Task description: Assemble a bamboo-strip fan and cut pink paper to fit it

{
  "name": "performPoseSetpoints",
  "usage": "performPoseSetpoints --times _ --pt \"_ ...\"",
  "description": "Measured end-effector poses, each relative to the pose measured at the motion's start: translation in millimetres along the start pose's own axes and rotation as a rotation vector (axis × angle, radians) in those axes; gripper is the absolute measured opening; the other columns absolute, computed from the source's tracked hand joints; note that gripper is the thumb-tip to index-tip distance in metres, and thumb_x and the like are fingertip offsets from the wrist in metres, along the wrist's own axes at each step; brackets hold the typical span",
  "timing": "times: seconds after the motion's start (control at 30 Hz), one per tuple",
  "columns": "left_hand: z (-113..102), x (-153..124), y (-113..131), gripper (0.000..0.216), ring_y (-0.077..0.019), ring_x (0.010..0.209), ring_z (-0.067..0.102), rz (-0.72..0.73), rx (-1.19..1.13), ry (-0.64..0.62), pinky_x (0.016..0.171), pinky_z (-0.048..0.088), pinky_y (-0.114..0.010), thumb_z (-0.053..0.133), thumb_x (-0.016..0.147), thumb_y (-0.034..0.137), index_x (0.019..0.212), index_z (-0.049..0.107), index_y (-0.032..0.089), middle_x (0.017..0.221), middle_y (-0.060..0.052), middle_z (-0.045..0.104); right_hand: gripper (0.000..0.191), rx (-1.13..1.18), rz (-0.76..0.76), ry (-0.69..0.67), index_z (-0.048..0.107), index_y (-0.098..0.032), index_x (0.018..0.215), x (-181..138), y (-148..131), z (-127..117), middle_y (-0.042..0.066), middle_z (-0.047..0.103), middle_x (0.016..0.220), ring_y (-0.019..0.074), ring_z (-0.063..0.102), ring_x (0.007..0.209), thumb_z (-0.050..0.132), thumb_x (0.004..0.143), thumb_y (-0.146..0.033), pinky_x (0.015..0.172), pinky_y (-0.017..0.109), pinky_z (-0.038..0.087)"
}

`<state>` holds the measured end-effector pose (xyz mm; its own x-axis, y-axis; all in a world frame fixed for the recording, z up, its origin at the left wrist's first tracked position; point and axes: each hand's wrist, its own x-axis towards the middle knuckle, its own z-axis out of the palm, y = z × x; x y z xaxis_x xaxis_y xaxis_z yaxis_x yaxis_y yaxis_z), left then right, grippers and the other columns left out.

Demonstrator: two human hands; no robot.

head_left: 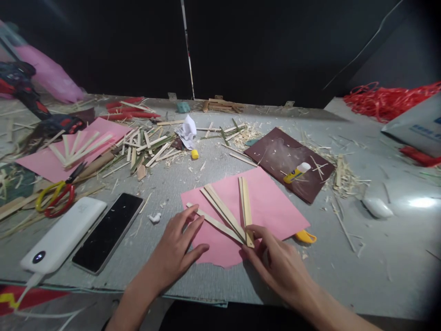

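Tabletop (pixel 220 163) | wooden strips (pixel 247 207), long axes fanning away-left | left hand (pixel 179 239) touches leftmost; right hand (pixel 274 255) pinches base

left grip (pixel 181 239) palm-down, thumb spread, right grip (pixel 275 257) pinching, forearms (pixel 143 285) angled inward

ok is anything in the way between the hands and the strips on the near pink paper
Nothing visible: the left hand touches the leftmost strip, and the right hand the near ends of the strips. The pink paper lies underneath.
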<state>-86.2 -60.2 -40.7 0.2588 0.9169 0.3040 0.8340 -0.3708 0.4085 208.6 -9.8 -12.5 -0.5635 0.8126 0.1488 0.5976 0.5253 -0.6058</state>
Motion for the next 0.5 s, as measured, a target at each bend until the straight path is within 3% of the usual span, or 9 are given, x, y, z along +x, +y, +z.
performPoseSetpoints --times 0.2,0.5 --pt "-0.3 -0.2 0.2 0.048 -0.0339 0.132 0.053 -0.005 0.002 0.007 0.107 0.052 -0.055 0.057 0.108 0.045 0.148 0.049 0.02 0.16 -0.02 0.041 0.024 -0.032 -0.014 -0.02 0.057 -0.022 0.129 1.6 4.3 -0.2 0.008 0.07 0.107 0.0174 0.07 0.075 0.056 0.106 -0.031 0.064 0.03 0.054" --pt "-4.5 4.4 5.5 0.036 -0.0371 0.145 0.041 0.133 0.099 -0.014 0.115 0.04 -0.056 0.057 0.108 0.024 0.143 0.059 0.018 0.162 -0.017 0.046 0.02 -0.059 -0.093 -0.041 0.059 -0.02 0.124 -0.5 -3.5 -6.1 0.004 0.07 0.089 0.0192 0.071 0.07 0.053 0.109 -0.032 0.061 0.032 0.056"
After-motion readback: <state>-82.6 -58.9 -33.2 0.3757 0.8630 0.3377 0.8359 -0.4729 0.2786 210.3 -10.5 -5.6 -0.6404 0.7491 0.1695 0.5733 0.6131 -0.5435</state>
